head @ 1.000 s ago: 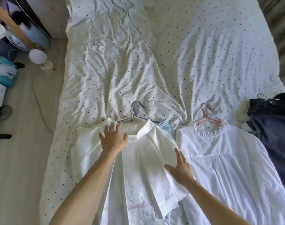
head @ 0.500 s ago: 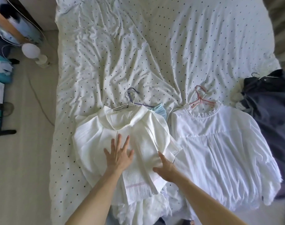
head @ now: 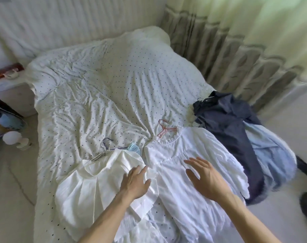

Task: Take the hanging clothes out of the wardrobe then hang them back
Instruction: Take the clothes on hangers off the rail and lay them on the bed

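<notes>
Resting left hand (head: 134, 184) flat on cream shirt (head: 82, 190), right hand (head: 207, 179) spread over white blouse (head: 219, 151), gripping nothing; both garments on bed (head: 96, 85), hangers (head: 164, 130) inside. Risks sliding cloth off hangers if lifted by fabric, not hooks.

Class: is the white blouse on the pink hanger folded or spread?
Spread out: the white blouse lies flat on the bed, pink hanger at its neck.

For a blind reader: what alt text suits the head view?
Open left hand over a cream shirt, open right hand over a white blouse, both laid on a dotted bed; a navy garment lies alongside.
</notes>
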A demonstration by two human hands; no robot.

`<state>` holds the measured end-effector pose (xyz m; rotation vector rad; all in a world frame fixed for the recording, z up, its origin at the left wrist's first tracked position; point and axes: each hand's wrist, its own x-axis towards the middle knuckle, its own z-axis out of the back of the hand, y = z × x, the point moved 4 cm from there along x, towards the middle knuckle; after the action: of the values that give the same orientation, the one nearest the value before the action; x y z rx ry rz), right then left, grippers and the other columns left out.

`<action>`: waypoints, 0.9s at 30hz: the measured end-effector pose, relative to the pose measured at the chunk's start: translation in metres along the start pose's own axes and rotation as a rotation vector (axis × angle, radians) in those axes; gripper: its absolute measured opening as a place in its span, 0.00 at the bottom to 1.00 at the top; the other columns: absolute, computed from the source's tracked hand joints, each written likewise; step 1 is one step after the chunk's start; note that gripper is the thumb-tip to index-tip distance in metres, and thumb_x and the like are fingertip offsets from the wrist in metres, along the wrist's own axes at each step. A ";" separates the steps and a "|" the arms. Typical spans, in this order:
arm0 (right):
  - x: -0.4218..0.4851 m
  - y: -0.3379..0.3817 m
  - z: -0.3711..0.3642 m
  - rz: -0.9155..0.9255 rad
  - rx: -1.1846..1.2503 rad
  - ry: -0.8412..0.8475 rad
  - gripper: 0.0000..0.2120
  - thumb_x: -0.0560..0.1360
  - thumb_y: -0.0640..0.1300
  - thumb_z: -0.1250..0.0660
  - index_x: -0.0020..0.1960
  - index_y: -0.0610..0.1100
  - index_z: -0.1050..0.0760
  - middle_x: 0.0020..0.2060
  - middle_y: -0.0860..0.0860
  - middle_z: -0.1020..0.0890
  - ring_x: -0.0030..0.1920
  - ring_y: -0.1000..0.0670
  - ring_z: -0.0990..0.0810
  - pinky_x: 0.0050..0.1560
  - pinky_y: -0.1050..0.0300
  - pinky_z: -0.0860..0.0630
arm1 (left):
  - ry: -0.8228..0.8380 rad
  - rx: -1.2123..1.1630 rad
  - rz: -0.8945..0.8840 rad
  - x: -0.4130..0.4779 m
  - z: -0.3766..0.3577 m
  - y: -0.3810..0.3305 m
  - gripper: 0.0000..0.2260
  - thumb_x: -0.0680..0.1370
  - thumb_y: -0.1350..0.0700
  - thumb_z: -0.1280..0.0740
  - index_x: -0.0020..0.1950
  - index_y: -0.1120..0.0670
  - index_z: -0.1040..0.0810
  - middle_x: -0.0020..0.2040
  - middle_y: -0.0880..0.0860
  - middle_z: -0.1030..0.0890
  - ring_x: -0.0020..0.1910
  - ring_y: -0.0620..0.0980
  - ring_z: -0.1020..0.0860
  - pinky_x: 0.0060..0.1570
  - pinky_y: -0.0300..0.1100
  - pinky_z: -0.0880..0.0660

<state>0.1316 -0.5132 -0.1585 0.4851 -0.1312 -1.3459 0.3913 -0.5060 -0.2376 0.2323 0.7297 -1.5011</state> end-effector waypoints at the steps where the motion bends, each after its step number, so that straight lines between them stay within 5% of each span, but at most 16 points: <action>1: -0.017 -0.014 0.023 -0.003 -0.008 -0.106 0.20 0.81 0.57 0.42 0.70 0.55 0.26 0.69 0.55 0.25 0.74 0.49 0.33 0.73 0.52 0.33 | -0.035 0.015 -0.054 0.000 0.011 -0.028 0.28 0.82 0.41 0.45 0.81 0.46 0.47 0.81 0.51 0.45 0.79 0.52 0.47 0.76 0.55 0.45; 9: -0.192 -0.144 0.171 -0.247 -0.099 -0.634 0.19 0.81 0.57 0.44 0.67 0.55 0.24 0.67 0.51 0.22 0.73 0.45 0.31 0.70 0.43 0.30 | -0.239 0.175 -0.563 -0.038 0.064 -0.310 0.27 0.82 0.41 0.44 0.80 0.44 0.44 0.81 0.50 0.44 0.80 0.50 0.47 0.77 0.52 0.49; 14: -0.332 -0.211 0.222 -0.491 -0.110 -0.856 0.16 0.80 0.51 0.37 0.67 0.55 0.23 0.67 0.51 0.22 0.74 0.45 0.33 0.71 0.42 0.31 | -0.327 0.229 -0.864 -0.096 0.047 -0.475 0.26 0.81 0.41 0.41 0.78 0.42 0.40 0.80 0.47 0.41 0.79 0.49 0.46 0.76 0.54 0.46; 20: -0.485 -0.262 0.249 -0.834 -0.055 -1.114 0.21 0.77 0.61 0.45 0.67 0.60 0.24 0.68 0.58 0.24 0.76 0.52 0.37 0.72 0.46 0.34 | -0.291 0.318 -1.238 -0.177 -0.009 -0.647 0.26 0.79 0.39 0.41 0.78 0.41 0.38 0.79 0.47 0.38 0.79 0.48 0.44 0.76 0.51 0.44; 27: -0.640 -0.288 0.253 -1.201 -0.140 -1.259 0.22 0.78 0.61 0.45 0.70 0.60 0.27 0.69 0.57 0.25 0.76 0.54 0.39 0.74 0.48 0.36 | -0.165 0.406 -1.655 -0.288 -0.111 -0.818 0.25 0.81 0.42 0.41 0.78 0.40 0.41 0.79 0.46 0.41 0.79 0.49 0.46 0.77 0.47 0.48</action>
<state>-0.3687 -0.0087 0.0679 -0.6144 -0.8658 -2.6575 -0.3927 -0.2848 0.0796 -0.3159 0.3853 -3.1911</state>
